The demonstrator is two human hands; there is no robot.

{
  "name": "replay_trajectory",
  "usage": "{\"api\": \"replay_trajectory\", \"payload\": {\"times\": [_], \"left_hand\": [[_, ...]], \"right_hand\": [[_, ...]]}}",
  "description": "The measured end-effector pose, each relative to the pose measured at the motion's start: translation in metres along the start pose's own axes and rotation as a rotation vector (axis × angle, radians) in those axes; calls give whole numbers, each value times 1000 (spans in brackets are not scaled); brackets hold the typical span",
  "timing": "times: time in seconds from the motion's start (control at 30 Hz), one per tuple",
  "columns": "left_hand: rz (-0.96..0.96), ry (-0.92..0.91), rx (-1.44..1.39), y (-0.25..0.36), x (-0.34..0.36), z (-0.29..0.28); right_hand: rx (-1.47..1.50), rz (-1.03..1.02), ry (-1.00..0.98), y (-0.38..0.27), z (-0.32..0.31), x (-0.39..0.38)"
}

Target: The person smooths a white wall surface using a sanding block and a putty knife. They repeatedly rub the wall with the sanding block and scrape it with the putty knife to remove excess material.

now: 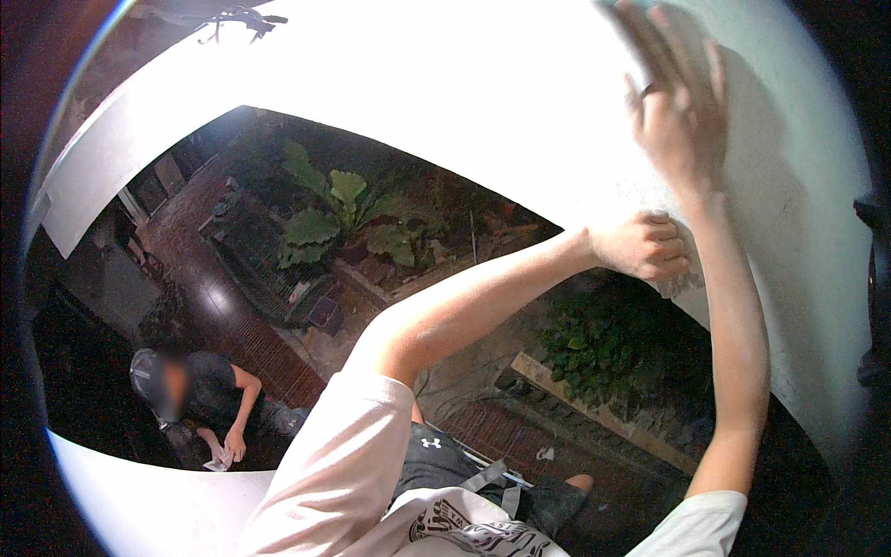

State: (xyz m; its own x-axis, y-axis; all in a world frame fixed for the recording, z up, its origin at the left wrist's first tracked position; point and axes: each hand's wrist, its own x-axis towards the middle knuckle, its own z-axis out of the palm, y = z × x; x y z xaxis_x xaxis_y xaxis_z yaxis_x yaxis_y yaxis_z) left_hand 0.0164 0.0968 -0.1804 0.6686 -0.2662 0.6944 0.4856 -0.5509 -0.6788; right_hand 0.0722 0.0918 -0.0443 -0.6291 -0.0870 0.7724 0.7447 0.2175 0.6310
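Note:
Both my arms are raised to a brightly lit white wall or beam (483, 102). My right hand (682, 130) is up high with its back toward me, pressed to the white surface and blurred at the fingers. A thin flat grey-white piece (637, 51) shows along its thumb side, between thumb and fingers; its kind cannot be made out. Lower and to the left, my left hand (645, 246) is closed in a fist by the beam's lower edge, near my right wrist. Whatever may be inside that fist is hidden.
Down at the left sits a co-worker (204, 395) in dark clothes and a cap, with a small whitish thing (220, 459) in the hands. Below are leafy plants (339, 204), a shrub (594, 343), a brick path (269, 348) and a dark bin (327, 314).

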Motion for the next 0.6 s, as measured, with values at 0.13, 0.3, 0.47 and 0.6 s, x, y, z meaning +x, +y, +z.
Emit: {"api": "replay_trajectory", "payload": {"times": [0.13, 0.3, 0.47, 0.6], "left_hand": [[2, 26, 11, 0, 1, -3], [-6, 29, 84, 0, -2, -12], [-117, 17, -22, 3, -8, -6], [-254, -72, -22, 22, -20, -5]], "right_hand": [[167, -21, 125, -8, 3, 8], [415, -392, -142, -38, 3, -14], [439, -277, -97, -31, 5, -23], [463, -288, -36, -32, 15, -27]]}}
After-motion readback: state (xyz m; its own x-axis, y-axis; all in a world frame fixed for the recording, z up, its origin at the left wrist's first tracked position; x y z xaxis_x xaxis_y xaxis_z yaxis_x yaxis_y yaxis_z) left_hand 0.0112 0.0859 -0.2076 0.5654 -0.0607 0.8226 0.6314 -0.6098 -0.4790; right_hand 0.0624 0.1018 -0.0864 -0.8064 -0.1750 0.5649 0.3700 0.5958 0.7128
